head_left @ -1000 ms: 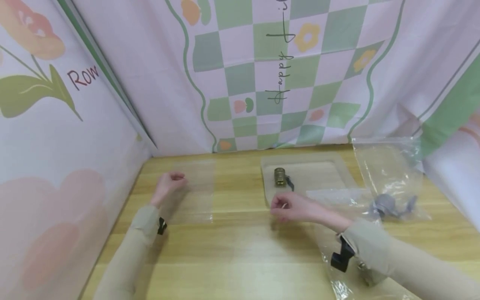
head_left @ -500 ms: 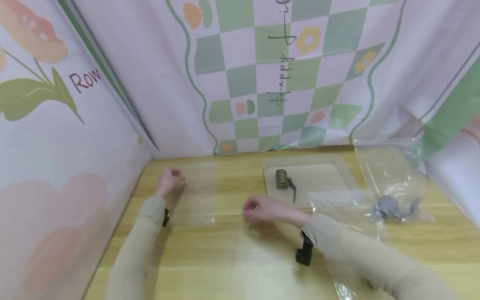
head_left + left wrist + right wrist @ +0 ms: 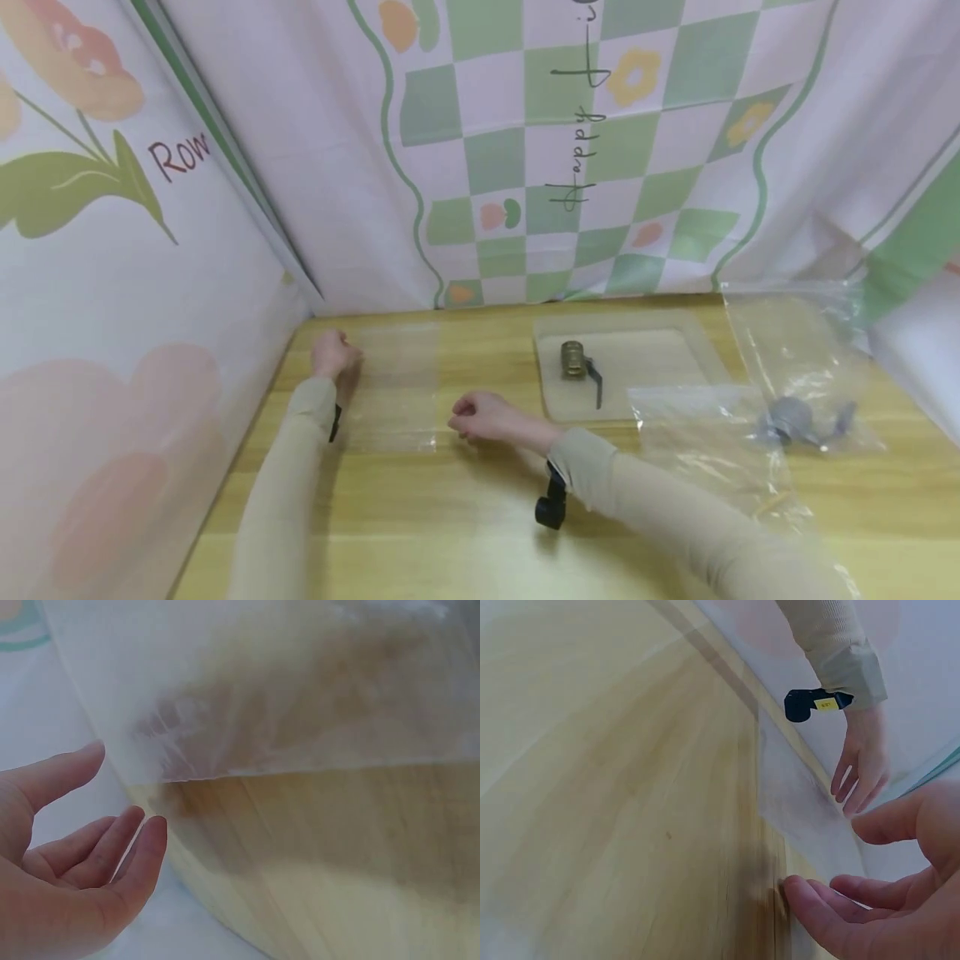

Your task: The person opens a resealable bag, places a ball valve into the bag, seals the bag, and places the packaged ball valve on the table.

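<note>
A clear flat plastic bag [image 3: 397,392] lies on the wooden table at the left. My left hand [image 3: 335,355] is over its left edge. In the left wrist view the thumb and fingers of that hand [image 3: 90,862] are apart, with nothing between them, close to the bag's edge [image 3: 300,742]. My right hand [image 3: 487,417] hovers to the right of the bag, loosely curved. In the right wrist view a gap shows between its thumb and fingers [image 3: 885,892], and it holds nothing. Behind it, a brass valve [image 3: 573,360] with a dark lever sits on a beige tray [image 3: 645,408].
At the right, a clear zip bag [image 3: 795,333] holds a grey rounded item [image 3: 791,417] with an arm. Another clear bag [image 3: 697,433] overlaps the tray's front corner, partly under my right sleeve [image 3: 675,508]. Printed curtains [image 3: 360,167] stand behind and at the left.
My right hand has moved left, from in front of the tray to near the flat bag. My left hand has shifted slightly up and left at the bag's edge.
</note>
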{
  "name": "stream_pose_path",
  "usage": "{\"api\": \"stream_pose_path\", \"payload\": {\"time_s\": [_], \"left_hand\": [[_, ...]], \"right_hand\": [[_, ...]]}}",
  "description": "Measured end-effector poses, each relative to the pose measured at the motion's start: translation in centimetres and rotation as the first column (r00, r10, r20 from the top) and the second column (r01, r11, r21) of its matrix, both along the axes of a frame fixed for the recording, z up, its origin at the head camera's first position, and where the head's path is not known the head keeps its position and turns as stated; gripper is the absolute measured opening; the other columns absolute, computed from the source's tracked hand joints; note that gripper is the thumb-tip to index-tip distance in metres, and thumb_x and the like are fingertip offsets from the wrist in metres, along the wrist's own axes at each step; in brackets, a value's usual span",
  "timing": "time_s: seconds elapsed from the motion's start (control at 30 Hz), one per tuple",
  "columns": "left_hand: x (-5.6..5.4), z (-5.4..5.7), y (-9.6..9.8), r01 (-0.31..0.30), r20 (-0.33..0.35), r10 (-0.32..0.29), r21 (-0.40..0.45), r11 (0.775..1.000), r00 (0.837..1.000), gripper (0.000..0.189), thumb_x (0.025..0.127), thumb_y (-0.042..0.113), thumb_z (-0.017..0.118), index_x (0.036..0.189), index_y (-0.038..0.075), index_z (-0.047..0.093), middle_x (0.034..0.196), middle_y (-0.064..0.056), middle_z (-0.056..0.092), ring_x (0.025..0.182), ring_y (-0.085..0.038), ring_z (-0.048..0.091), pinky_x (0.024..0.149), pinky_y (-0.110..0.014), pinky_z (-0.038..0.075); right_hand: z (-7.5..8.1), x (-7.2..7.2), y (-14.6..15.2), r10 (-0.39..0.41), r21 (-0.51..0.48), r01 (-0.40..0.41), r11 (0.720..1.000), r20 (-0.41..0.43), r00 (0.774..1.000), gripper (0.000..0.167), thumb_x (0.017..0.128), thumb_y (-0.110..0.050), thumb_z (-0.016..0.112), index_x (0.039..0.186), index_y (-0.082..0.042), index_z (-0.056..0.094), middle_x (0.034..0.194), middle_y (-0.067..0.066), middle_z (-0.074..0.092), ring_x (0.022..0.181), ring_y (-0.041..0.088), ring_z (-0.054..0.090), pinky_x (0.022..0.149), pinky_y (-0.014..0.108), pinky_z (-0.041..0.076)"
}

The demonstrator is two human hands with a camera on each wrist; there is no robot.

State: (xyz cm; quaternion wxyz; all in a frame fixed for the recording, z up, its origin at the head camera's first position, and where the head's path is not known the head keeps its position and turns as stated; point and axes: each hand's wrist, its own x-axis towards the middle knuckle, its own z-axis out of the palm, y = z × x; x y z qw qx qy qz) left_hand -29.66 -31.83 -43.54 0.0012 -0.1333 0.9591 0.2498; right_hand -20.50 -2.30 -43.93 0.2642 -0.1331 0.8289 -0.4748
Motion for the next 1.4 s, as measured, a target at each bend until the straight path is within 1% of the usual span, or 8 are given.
{"api": "stream_pose_path", "payload": {"time_s": [0.27, 0.4, 0.53, 0.63, 0.97, 1.13, 1.23, 1.4], "left_hand": [[-0.5, -0.3, 0.3, -0.016, 0.008, 0.016, 0.025, 1.0, 1.0, 0.038, 0.077, 0.005, 0.063, 0.11, -0.015, 0.059, 0.114, -0.033, 0.061, 0.101, -0.04, 0.056, 0.092, -0.051, 0.054], [-0.8, -0.3, 0.6, -0.042, 0.017, 0.042, 0.011, 0.999, 0.999, 0.038, 0.078, 0.006, 0.065, 0.109, -0.015, 0.06, 0.113, -0.032, 0.063, 0.103, -0.04, 0.058, 0.096, -0.05, 0.054], [-1.0, -0.2, 0.9, -0.064, 0.036, 0.065, -0.032, 0.997, 0.997, 0.017, 0.077, 0.008, 0.068, 0.079, -0.005, 0.057, 0.085, -0.019, 0.061, 0.084, -0.032, 0.056, 0.086, -0.046, 0.057], [-1.0, -0.2, 1.0, -0.063, 0.024, 0.064, -0.033, 0.997, 0.998, 0.024, 0.076, 0.009, 0.07, 0.065, 0.004, 0.049, 0.069, -0.01, 0.054, 0.073, -0.027, 0.053, 0.08, -0.045, 0.058], [-1.0, -0.8, 0.0, 0.005, -0.003, -0.005, 0.131, 0.991, 1.0, 0.024, 0.076, 0.002, 0.065, 0.095, -0.012, 0.068, 0.084, -0.021, 0.07, 0.069, -0.021, 0.057, 0.057, -0.025, 0.052], [-0.9, -0.6, 0.0, -0.005, 0.056, -0.006, 0.203, 0.979, 0.998, 0.007, 0.07, -0.005, 0.054, 0.07, -0.003, 0.06, 0.06, -0.002, 0.054, 0.055, -0.013, 0.047, 0.046, -0.019, 0.042], [-1.0, -0.5, 0.0, 0.004, 0.085, -0.026, 0.25, 0.968, 0.996, 0.017, 0.068, -0.006, 0.049, 0.059, 0.009, 0.047, 0.051, 0.004, 0.044, 0.047, -0.01, 0.042, 0.042, -0.018, 0.038], [-0.9, 0.0, 0.5, -0.035, 0.15, -0.032, 0.422, 0.906, 0.988, 0.017, 0.071, -0.007, 0.047, 0.062, 0.007, 0.051, 0.048, 0.004, 0.049, 0.042, -0.008, 0.045, 0.04, -0.017, 0.038]], "right_hand": [[-0.3, -0.6, -2.1, -0.051, -0.079, 0.057, 0.995, 0.072, 0.996, 0.048, 0.093, -0.012, 0.064, 0.131, 0.014, 0.05, 0.113, 0.024, 0.069, 0.096, 0.029, 0.071, 0.083, 0.031, 0.063], [0.0, -0.6, -3.0, -0.035, -0.058, 0.038, 0.998, 0.057, 0.998, 0.054, 0.091, -0.014, 0.066, 0.134, 0.014, 0.048, 0.121, 0.027, 0.066, 0.102, 0.032, 0.07, 0.091, 0.036, 0.061], [0.4, -0.5, -3.5, -0.032, -0.029, 0.033, 0.999, 0.05, 0.998, 0.058, 0.09, -0.017, 0.068, 0.136, 0.012, 0.047, 0.126, 0.027, 0.063, 0.104, 0.034, 0.069, 0.098, 0.041, 0.058], [0.5, -0.4, -3.8, -0.048, -0.038, 0.051, 0.998, 0.068, 0.996, 0.059, 0.09, -0.017, 0.069, 0.136, 0.013, 0.046, 0.129, 0.028, 0.06, 0.104, 0.034, 0.069, 0.099, 0.042, 0.058], [0.0, -0.4, -4.3, -0.119, -0.151, 0.146, 0.978, 0.175, 0.977, 0.066, 0.088, -0.01, 0.07, 0.14, 0.015, 0.037, 0.124, 0.028, 0.062, 0.096, 0.028, 0.071, 0.091, 0.035, 0.061], [-0.2, -0.5, -4.5, -0.13, -0.163, 0.167, 0.972, 0.218, 0.967, 0.069, 0.088, -0.015, 0.072, 0.14, 0.013, 0.036, 0.097, 0.016, 0.071, 0.07, 0.013, 0.066, 0.069, 0.023, 0.059], [-0.5, -0.5, -4.5, -0.129, -0.16, 0.168, 0.973, 0.225, 0.966, 0.068, 0.088, -0.016, 0.072, 0.137, 0.015, 0.037, 0.075, 0.006, 0.067, 0.058, 0.008, 0.057, 0.056, 0.016, 0.05], [-1.1, -0.8, -4.5, -0.099, -0.209, 0.15, 0.966, 0.238, 0.966, 0.036, 0.09, -0.012, 0.069, 0.115, 0.011, 0.056, 0.063, -0.003, 0.057, 0.053, 0.005, 0.05, 0.049, 0.012, 0.042]]}}
